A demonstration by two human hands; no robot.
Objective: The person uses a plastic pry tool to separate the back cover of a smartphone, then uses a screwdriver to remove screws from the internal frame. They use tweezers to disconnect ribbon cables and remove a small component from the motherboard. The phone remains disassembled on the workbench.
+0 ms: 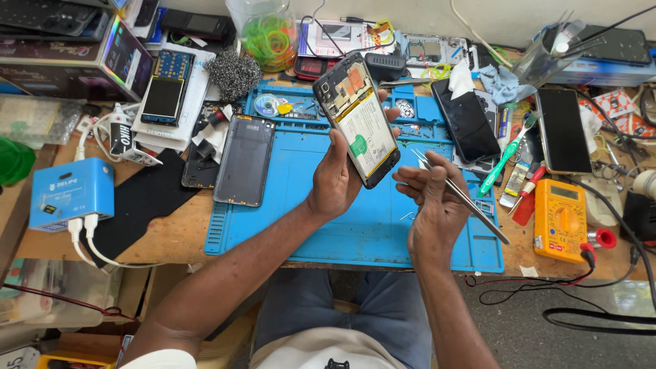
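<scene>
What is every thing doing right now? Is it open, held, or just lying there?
opened phone: back cover off, insides showing, held up in the left hand.
tweezers: held in the right hand, tips apart from the phone.
back cover: off, lying flat on the blue mat.
black phone: lying flat, screen dark.
yellow multimeter: lying flat, leads plugged in.
green toothbrush: lying untouched.

shiny metal tweezers (459,195) — matt rubber mat (355,225)

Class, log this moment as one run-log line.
left hand: holds opened phone | right hand: holds tweezers | below: blue mat
</scene>
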